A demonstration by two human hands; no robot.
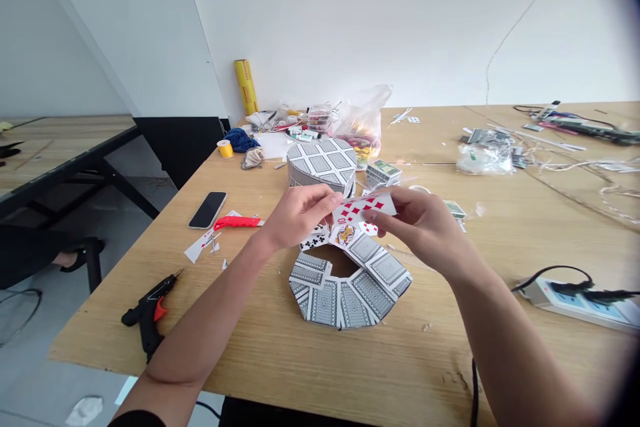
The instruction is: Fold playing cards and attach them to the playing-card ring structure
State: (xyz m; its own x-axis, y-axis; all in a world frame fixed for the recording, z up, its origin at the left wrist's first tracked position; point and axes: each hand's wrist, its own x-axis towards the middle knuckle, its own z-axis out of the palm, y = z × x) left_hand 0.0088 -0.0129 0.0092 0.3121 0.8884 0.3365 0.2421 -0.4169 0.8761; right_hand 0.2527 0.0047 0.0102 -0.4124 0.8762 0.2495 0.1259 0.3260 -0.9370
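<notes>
Between my two hands is a playing card (365,208), a ten of diamonds, held face toward me above the table. My left hand (303,213) pinches its left end, and my right hand (423,223) grips its right end with the thumb across the face. Just below lies a ring of overlapping playing cards (356,303), mostly grey patterned backs, with a hole in the middle. A few face-up cards, one a picture card (346,235), show on its far side. Behind my hands stands a round box covered in cards (321,163), partly hidden by them.
Left on the table are a black glue gun (150,313), a red utility knife (237,221), card scraps (200,245) and a phone (207,209). A card stack (383,172) and a plastic bag (363,123) stand behind. A power strip (580,300) lies right.
</notes>
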